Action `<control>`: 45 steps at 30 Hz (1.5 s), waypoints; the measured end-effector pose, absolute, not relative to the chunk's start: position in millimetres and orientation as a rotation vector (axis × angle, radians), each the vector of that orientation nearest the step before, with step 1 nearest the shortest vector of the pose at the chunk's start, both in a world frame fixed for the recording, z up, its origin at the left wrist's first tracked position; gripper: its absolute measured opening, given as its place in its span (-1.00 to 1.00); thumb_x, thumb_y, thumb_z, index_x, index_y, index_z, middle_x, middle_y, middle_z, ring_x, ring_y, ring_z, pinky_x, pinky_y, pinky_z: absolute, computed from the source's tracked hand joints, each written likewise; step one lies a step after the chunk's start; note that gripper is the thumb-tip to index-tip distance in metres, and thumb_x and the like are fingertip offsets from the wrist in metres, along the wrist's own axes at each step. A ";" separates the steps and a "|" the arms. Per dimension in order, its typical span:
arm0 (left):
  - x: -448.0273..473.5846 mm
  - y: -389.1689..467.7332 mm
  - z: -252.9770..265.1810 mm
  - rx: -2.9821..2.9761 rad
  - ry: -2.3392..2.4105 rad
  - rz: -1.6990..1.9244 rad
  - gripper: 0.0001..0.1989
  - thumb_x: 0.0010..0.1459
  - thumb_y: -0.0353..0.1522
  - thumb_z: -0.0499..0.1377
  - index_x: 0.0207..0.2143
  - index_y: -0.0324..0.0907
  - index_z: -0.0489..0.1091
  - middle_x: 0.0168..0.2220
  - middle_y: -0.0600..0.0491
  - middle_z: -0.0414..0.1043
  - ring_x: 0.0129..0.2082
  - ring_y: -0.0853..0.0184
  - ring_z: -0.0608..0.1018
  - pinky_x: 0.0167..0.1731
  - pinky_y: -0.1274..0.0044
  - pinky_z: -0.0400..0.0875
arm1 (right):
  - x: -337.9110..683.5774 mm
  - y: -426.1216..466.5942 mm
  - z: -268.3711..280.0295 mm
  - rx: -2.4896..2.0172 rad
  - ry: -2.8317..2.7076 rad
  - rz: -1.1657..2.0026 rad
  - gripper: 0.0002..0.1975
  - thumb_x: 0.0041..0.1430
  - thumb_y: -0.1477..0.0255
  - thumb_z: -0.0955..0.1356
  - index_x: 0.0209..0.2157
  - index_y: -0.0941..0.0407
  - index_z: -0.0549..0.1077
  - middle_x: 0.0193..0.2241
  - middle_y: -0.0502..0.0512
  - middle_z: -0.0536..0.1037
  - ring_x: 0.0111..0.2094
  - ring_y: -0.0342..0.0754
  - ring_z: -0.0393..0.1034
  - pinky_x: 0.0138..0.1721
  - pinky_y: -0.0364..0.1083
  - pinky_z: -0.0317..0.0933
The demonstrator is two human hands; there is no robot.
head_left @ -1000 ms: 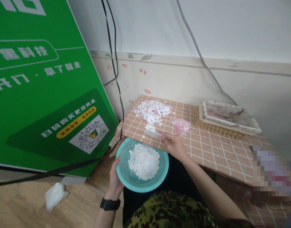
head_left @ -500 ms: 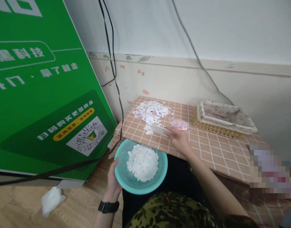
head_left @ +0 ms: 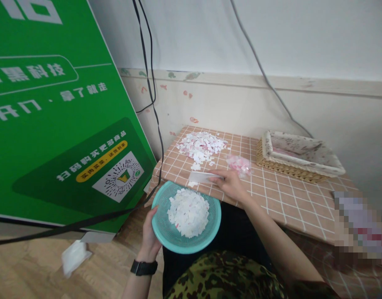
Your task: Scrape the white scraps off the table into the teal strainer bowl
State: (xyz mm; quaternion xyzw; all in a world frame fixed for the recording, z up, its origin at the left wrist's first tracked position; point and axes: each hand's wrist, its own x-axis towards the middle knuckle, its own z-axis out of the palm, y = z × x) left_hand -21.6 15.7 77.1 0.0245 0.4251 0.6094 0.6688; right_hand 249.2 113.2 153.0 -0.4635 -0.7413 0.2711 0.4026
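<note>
My left hand [head_left: 150, 232] grips the left rim of a turquoise plastic colander [head_left: 162, 228], held just below the table's front edge. Inside it lies a mound of small white paper pieces [head_left: 189, 212], with a bit of red showing. In my right hand [head_left: 230, 183] is a flat, pale card [head_left: 201, 177], its long edge low over the tablecloth beside a few scraps near the table edge. Behind the card spreads a heap of white and pink paper pieces [head_left: 201, 145]. A clear bag with pink contents [head_left: 239, 165] rests just beyond my right hand.
A lined wicker basket [head_left: 290, 168] stands at the table's back right. Black cables [head_left: 153, 83] hang on the left before a green panel [head_left: 47, 166]. A white plastic packet [head_left: 75, 256] lies on the floor. A blurred-out object [head_left: 362, 226] lies at the right.
My right hand has drawn the card toward the table's front edge, closer to the colander, with a few paper pieces by it. My left hand still holds the colander.
</note>
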 end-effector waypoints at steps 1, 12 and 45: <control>-21.2 15.3 77.8 0.057 0.948 1.370 -0.73 -0.02 -0.34 0.21 -0.26 -0.30 0.50 -0.36 -0.09 0.58 -0.27 0.07 0.57 -0.19 0.31 0.44 | 251.2 112.1 153.9 -1.174 -1.868 0.699 -0.77 0.12 0.42 0.32 -0.18 0.03 0.53 -0.21 0.05 0.58 -0.23 0.00 0.48 -0.17 0.01 0.35; -19.3 15.6 77.2 0.064 0.958 1.386 -0.76 -0.02 -0.35 0.21 -0.29 -0.30 0.50 -0.37 -0.09 0.58 -0.31 0.10 0.58 -0.21 0.33 0.45 | 243.6 100.3 154.3 -1.125 -1.919 0.724 -0.76 0.15 0.41 0.30 -0.17 0.03 0.53 -0.21 0.04 0.58 -0.24 0.00 0.49 -0.19 -0.01 0.36; -20.1 15.3 72.8 0.080 0.947 1.372 -0.77 0.01 -0.34 0.20 -0.29 -0.29 0.51 -0.34 -0.09 0.59 -0.22 0.08 0.57 -0.19 0.33 0.45 | 249.7 156.9 142.4 -1.278 -1.760 0.469 -0.73 0.09 0.41 0.34 -0.13 0.04 0.52 -0.18 0.07 0.57 -0.17 0.05 0.46 -0.12 0.04 0.31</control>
